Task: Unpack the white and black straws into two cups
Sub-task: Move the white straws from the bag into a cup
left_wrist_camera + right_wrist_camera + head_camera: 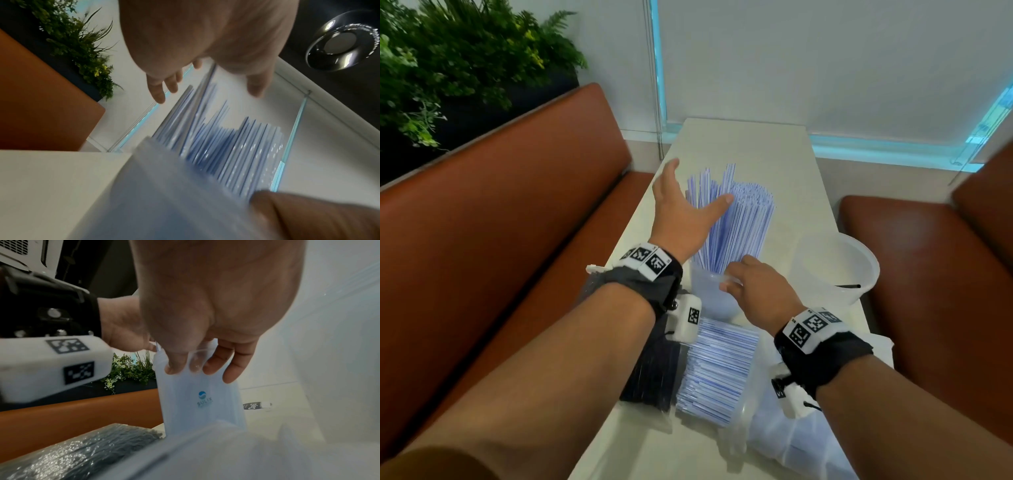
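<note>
White straws with blue stripes [736, 222] stand fanned in a translucent cup [710, 298] at mid-table. My left hand [690, 200] is spread open, its thumb and palm against the bunch's left side. In the left wrist view, the straight fingers [160, 92] reach past the straws [226, 146]. My right hand [739, 277] pinches the cup's near rim, and the right wrist view shows the thumb [172, 368] outside the cup [197, 400] wall. A second cup [839, 267] to the right holds one black straw [847, 286].
Two wrapped packs lie near me, black straws [650, 373] on the left and white straws [719, 366] beside them. Loose clear plastic wrapping [784, 431] lies under my right wrist. Orange benches [500, 222] flank the narrow white table [739, 144], with plants behind the left one.
</note>
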